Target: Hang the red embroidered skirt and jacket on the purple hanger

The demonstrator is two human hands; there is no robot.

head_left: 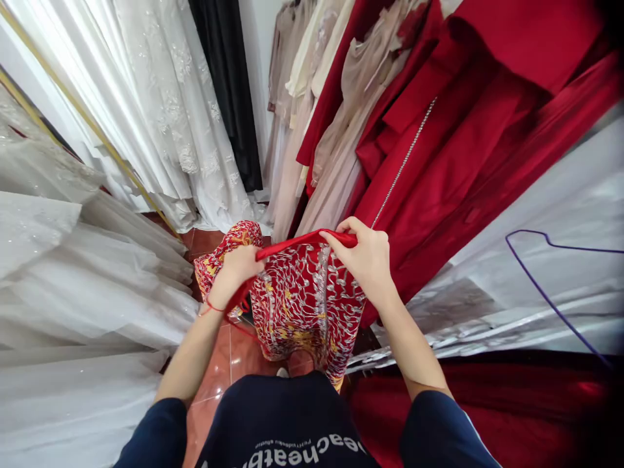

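A red patterned garment (297, 296) with silver and yellow figures hangs down in front of my body. Along its top edge runs a plain red band (292, 244), stretched between my two hands. My left hand (240, 265) is closed on the band's left end, with a thin red cord at the wrist. At the other end, my right hand (366, 253) pinches the band between thumb and fingers. Part of the garment bunches up beyond my left hand, and loose red strips dangle below that hand.
White gowns (73, 292) fill the left side, beside a gold rail (92, 123). Long red dresses (448, 162) hang close on the right. A purple wire hanger (546, 286) sticks out at far right over white fabric. Reddish floor tiles (214, 383) show below.
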